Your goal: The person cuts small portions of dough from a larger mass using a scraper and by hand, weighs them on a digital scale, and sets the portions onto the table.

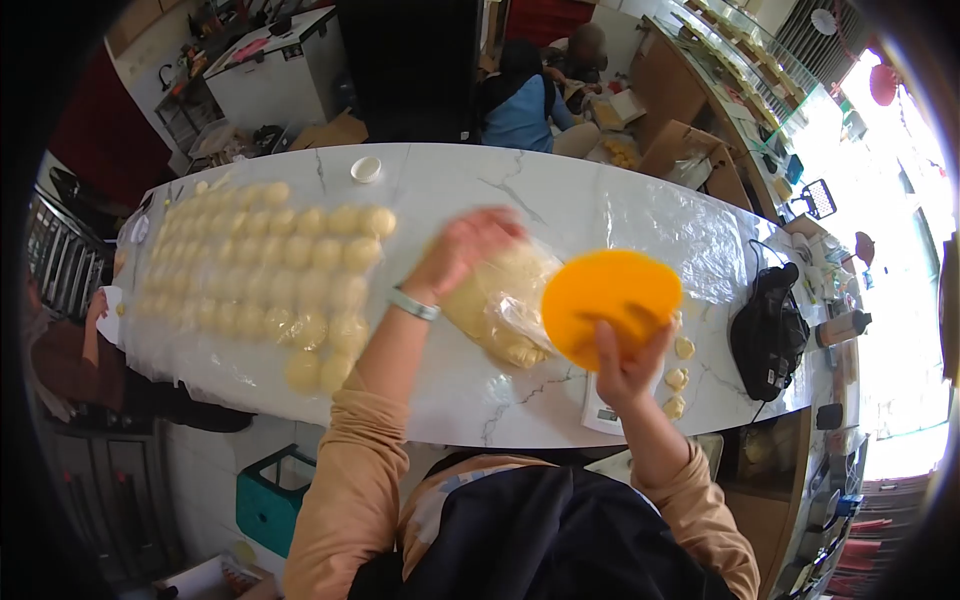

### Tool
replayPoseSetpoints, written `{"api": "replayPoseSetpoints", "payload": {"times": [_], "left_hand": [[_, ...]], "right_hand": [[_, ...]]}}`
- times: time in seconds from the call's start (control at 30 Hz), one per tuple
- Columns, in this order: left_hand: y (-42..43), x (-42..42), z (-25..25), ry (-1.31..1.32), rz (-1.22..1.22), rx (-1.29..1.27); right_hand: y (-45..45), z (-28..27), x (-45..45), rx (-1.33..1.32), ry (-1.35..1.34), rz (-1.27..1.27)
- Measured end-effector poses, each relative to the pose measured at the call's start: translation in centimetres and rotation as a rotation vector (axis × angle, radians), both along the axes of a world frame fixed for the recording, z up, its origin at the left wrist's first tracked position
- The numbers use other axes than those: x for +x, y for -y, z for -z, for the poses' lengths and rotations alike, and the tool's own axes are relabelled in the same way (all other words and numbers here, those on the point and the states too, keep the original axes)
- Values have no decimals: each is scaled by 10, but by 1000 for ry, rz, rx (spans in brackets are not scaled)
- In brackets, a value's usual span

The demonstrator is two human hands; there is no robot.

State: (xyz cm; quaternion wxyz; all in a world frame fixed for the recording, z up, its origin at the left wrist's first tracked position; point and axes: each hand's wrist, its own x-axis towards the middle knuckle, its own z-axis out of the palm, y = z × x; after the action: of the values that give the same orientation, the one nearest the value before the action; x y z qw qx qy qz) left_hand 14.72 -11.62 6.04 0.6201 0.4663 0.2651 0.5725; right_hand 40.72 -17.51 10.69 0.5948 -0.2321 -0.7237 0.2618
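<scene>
Dough mass: one large pale lump on the marble-patterned desk, mid-desk, with clear plastic on or around part of it. Outline blurred; long axis appears to run from far left to near right, tapering at the near end.

Left hand: at the far-left part of the lump, fingers pointing right. Motion blur; cannot tell whether it presses, grips or only passes over. The lump lies to its right and nearer the body. Of the two hands, this one is closer to the lump.

Right hand: clenched on the near edge of an orange disc, thumb against the face towards the camera. Disc is raised and tilted, just right of the lump. The lump therefore sits between left hand and disc.

Below the right hand: white scale, partly hidden, display at its near end. Small dough pieces in a rough line just right of the scale.

Left side of desk: rows of dough balls under clear plastic. White cup near the far edge. Black bag at right.
</scene>
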Motion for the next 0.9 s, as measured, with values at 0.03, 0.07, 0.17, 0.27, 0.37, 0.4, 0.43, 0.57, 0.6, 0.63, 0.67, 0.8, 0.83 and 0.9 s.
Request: {"api": "replayPoseSetpoints", "payload": {"times": [0.03, 0.07, 0.17, 0.27, 0.37, 0.4, 0.43, 0.57, 0.6, 0.63, 0.67, 0.8, 0.83, 0.9], "left_hand": [[-7, -28, 14, -5, -312, 46], [-7, -52, 27, -241, -485, -31], [-15, -79, 100, -566, -549, -214], [-7, -74, 128, -572, -503, -270], [8, -67, 117, -539, -510, -281], [15, -64, 108, -527, -513, -292], [20, -62, 99, -621, -571, -241], [34, -72, 104, -655, -592, -246], [36, -74, 109, -571, -548, -288], [41, -71, 108, -550, -558, -268], [47, -67, 104, -531, -573, -237], [76, -49, 76, -389, -611, -376], [83, -46, 73, -434, -533, -393], [86, -45, 65, -516, -385, -413]], "right_hand": [[-11, -5, -17, -12, 35, -49], [-21, -15, -37, -216, 50, -125], [-72, -35, -115, -274, 487, -147], [-125, -16, -187, -361, 1149, -116], [-154, 7, -224, -484, 1342, -284], [-157, 14, -232, -512, 1396, -342], [-154, 18, -235, -515, 1365, -356], [-142, 59, -220, -433, 1197, -308], [-134, 71, -213, -383, 1143, -264], [-115, 76, -202, -355, 1145, -226], [-95, 78, -191, -317, 1143, -185], [-82, 62, -196, -213, 1219, -248], [-95, 58, -205, -349, 1164, -251], [-109, 35, -210, -343, 1317, -267]]}}
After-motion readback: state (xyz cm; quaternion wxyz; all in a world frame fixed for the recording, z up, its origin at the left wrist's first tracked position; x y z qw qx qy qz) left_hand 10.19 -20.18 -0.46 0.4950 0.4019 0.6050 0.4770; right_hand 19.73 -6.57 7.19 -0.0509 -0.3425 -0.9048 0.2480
